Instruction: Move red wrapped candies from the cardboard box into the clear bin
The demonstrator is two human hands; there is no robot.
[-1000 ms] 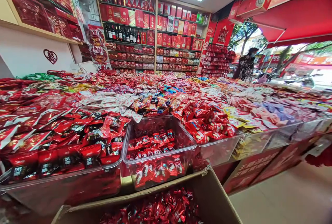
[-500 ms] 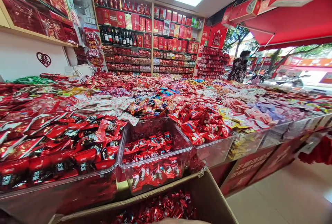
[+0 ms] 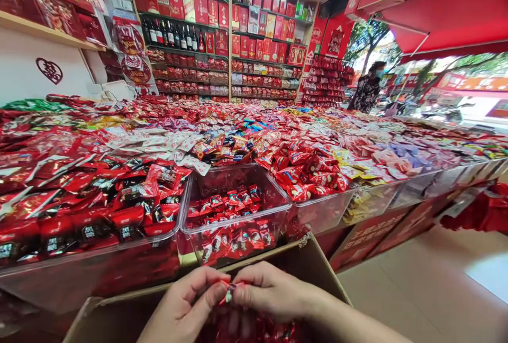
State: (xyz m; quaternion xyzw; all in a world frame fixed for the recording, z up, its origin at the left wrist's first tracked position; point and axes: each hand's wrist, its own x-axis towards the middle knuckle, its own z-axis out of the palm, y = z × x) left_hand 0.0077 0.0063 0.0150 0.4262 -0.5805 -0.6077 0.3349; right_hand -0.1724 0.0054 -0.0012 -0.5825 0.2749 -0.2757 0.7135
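Observation:
Between both hands, just above an open cardboard box [image 3: 329, 274], is a small red-wrapped candy [image 3: 229, 293]. My left hand [image 3: 190, 300] pinches one side of its wrapper with thumb and forefinger. The other side is pinched the same way by my right hand [image 3: 265, 290]. Many more red-wrapped candies [image 3: 273, 330] lie in the box below, partly covered by the hands. Beyond the box stands a clear plastic bin [image 3: 278, 210], partly filled with small red candies [image 3: 234, 205].
Left of that bin, a bin heaped with black-and-red packets [image 3: 91, 226] adjoins it. Red bags of candy [image 3: 301, 173] are piled to the right. Shelves with bottles and red boxes [image 3: 202, 9] line the back wall. A person [image 3: 365, 89] stands at the far right.
Both hands have risen into view above the box, pinching a candy; earlier only part of a hand showed at the bottom edge. The view has tilted down.

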